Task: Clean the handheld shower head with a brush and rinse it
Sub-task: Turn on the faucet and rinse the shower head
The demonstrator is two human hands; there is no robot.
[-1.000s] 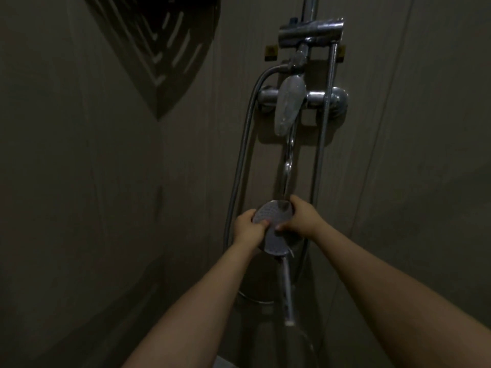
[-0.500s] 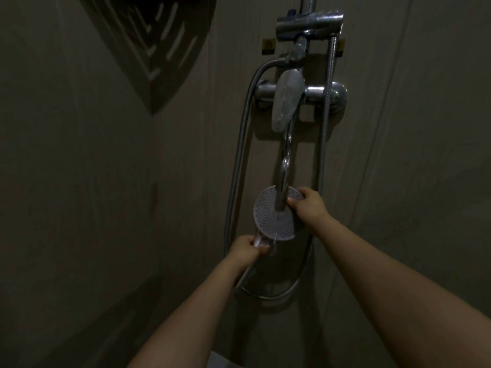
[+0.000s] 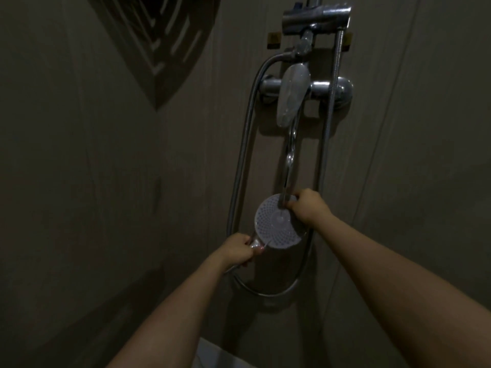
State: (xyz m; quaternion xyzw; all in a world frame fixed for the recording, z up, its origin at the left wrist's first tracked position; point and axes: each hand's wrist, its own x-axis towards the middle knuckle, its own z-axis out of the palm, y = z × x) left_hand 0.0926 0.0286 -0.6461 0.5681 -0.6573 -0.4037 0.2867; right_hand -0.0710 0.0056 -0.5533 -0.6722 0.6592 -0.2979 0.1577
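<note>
- Since half a second ago little has shifted: the left hand (image 3: 239,249) remains low on the handle, the right hand (image 3: 308,207) stays at the rim, and the shower head (image 3: 277,224) keeps its spray face turned toward the camera, whereas a second ago both hands were cupped around the head itself.
- Left hand: fingers and thumb curled round the neck of the handle, at about 7 o'clock from the spray face.
- Right hand: fingers curled at the upper right rim of the disc, at roughly 2 o'clock; the thumb seems to press on the face, though the dim light hides the exact contact.
- Shower head sits near the middle of the view, held between the two hands, directly below the mixer tap lever (image 3: 292,94).
- Stream of water (image 3: 290,155) falls from under the lever and lands on the top of the dotted face, at 12 o'clock.
- Metal hose (image 3: 243,155) loops down the left side of the fitting and curves under the hands.
- Slide bar (image 3: 330,107) rises at 1 o'clock from the head to the chrome bracket (image 3: 316,15).
- Slotted corner shelf (image 3: 164,41) hangs at the upper left, at 11 o'clock.
</note>
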